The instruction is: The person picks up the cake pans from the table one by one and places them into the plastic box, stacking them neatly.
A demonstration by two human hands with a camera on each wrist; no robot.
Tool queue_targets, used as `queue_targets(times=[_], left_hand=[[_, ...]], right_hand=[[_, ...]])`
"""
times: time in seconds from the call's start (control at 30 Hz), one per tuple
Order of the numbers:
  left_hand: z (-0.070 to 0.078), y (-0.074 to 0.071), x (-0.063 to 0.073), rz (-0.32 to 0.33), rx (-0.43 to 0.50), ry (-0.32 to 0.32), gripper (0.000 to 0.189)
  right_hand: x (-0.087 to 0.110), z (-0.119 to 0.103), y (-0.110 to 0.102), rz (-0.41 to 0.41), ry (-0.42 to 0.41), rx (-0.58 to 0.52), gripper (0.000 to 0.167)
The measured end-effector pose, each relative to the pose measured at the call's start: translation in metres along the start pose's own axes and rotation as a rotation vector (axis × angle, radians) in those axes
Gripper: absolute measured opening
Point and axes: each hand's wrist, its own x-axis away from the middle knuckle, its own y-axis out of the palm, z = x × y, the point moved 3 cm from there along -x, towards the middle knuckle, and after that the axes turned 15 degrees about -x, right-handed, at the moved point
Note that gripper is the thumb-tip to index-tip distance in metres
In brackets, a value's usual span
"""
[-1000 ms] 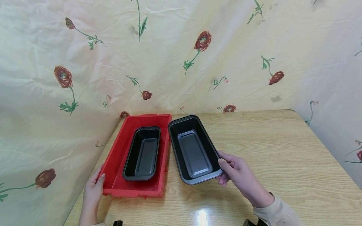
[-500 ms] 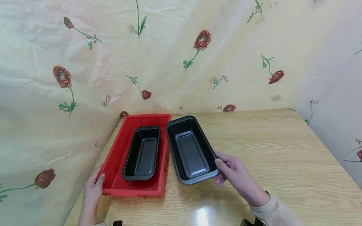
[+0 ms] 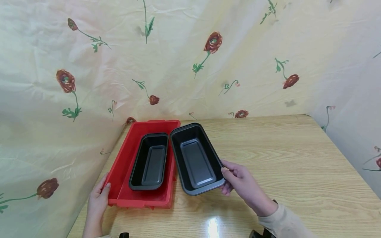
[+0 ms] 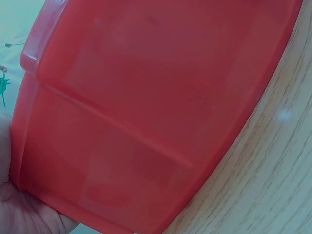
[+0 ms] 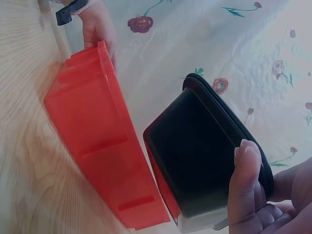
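My right hand (image 3: 242, 181) grips the near right corner of a black loaf pan (image 3: 197, 158), thumb over the rim and fingers below. The pan tilts, and its left edge overlaps the right rim of a red plastic bin (image 3: 119, 190) in the head view. A second black loaf pan (image 3: 153, 165) lies inside the bin. At the bin's near left corner, my left hand (image 3: 98, 200) holds the rim. The left wrist view shows the bin's outer wall (image 4: 136, 107) with part of that hand (image 4: 29, 209). From the right wrist, the held pan's dark underside (image 5: 195, 151) appears beside the bin.
Bin and hands are over a light wood table (image 3: 282, 155). A cream cloth with printed red flowers (image 3: 178, 59) hangs behind the table and along its left side. A black wrist strap (image 5: 73, 12) shows on the left wrist.
My right hand has moved left with the loaf pan, bringing it from beside the bin to overlapping the bin's right rim. The left hand and the bin have stayed put.
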Motion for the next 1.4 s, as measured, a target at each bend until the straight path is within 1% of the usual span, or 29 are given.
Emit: queue_targets(times=[0.2, 0.5, 0.83, 1.13, 1.4], left_hand=[[0.000, 0.000, 0.000, -0.009, 0.001, 0.000, 0.056], [0.000, 0.000, 0.000, -0.002, -0.001, 0.002, 0.056], [-0.001, 0.000, -0.001, 0.005, 0.020, 0.009, 0.055], [-0.002, 0.001, -0.002, -0.002, -0.007, -0.005, 0.056], [-0.002, 0.001, -0.001, 0.009, -0.006, -0.003, 0.056]], right_hand=[[-0.004, 0.004, 0.004, -0.031, -0.013, -0.006, 0.047], [-0.008, 0.006, 0.009, -0.017, 0.017, -0.023, 0.048], [-0.013, 0.009, 0.016, -0.028, 0.012, -0.043, 0.047], [-0.019, 0.010, 0.022, -0.019, 0.035, -0.062, 0.049], [-0.025, 0.011, 0.027, -0.036, 0.047, -0.074, 0.048]])
